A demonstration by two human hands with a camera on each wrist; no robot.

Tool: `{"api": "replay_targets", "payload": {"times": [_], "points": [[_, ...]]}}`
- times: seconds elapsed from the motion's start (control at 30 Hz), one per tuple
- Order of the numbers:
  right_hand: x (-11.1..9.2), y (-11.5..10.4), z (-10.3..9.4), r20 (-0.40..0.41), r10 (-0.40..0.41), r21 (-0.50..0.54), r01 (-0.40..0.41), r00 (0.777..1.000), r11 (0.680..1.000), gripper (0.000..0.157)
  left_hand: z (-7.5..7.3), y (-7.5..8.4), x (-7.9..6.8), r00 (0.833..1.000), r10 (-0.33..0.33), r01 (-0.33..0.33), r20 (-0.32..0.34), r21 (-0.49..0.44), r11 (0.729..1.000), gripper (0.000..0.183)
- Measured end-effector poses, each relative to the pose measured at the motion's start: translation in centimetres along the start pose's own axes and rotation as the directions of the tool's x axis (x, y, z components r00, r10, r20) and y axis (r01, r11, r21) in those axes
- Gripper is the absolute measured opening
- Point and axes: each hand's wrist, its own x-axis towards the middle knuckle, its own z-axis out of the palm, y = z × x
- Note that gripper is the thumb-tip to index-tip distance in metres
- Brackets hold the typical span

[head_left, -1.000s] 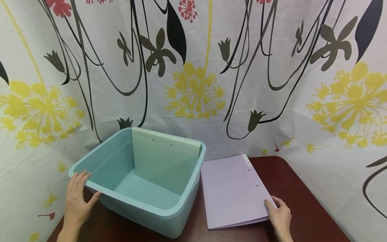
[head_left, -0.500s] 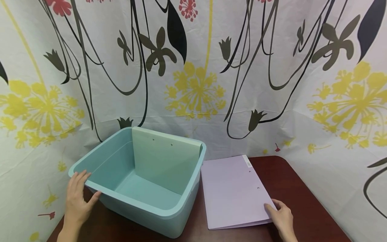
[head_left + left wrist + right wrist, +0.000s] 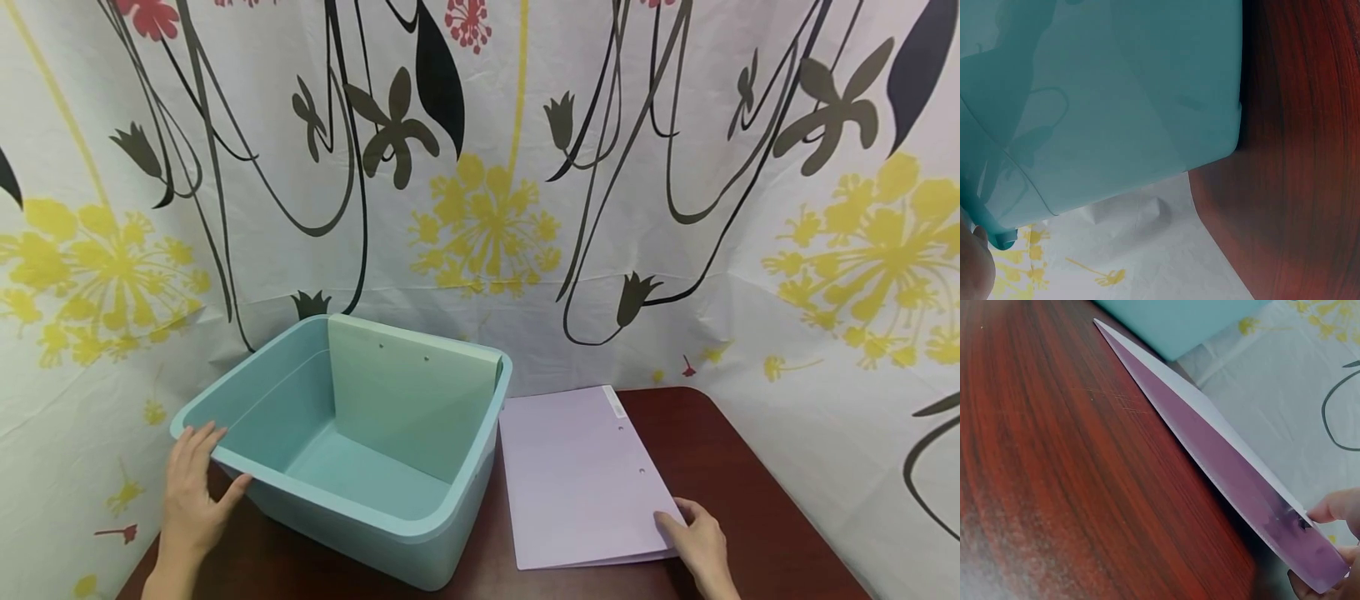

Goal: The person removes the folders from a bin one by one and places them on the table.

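A light-blue plastic tub [image 3: 360, 542] stands tilted toward the person's left on the table. My left hand [image 3: 191, 492] holds its near-left corner, fingertips over the rim and thumb against the front side. Inside, a pale green file folder [image 3: 412, 400] leans upright on the back wall. To the tub's right lies a lilac file folder [image 3: 585, 483] with a white label. My right hand [image 3: 697, 537] pinches its near-right corner, thumb on top. In the right wrist view the lilac folder [image 3: 1210, 450] shows its slightly gaping edge, with a dark clip-like part inside.
The dark reddish-brown table [image 3: 727, 475] extends to the right of the folder. Behind and on both sides hangs a white curtain [image 3: 480, 108] with flower prints. The tub's right wall stands close beside the lilac folder's left edge.
The lilac folder's raised right edge has lowered slightly, and my right hand has shifted a little to the right with it. My left hand and the tub have stayed in place.
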Motion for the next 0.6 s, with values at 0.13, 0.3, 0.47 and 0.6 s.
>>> {"api": "replay_targets", "payload": {"times": [0.13,0.3,0.47,0.6], "points": [[0.03,0.12,0.04,0.008,0.001,-0.015,-0.001,1.0,1.0,0.048,0.0,0.0,0.01,1.0,-0.003,0.003,0.002,-0.001,1.0,0.081],[0.11,0.19,0.04,0.014,-0.003,-0.023,0.003,1.0,1.0,0.048,0.05,-0.02,0.0,1.0,-0.005,0.005,-0.003,-0.002,1.0,0.081],[0.12,0.24,-0.06,0.027,-0.002,-0.032,0.003,1.0,0.999,0.049,0.09,-0.02,-0.03,1.0,-0.009,0.009,-0.002,-0.001,1.0,0.082],[0.12,0.22,-0.21,0.036,0.008,-0.044,-0.007,0.999,0.999,0.049,0.09,-0.02,-0.04,1.0,-0.008,0.008,-0.003,-0.006,1.0,0.082]]}}
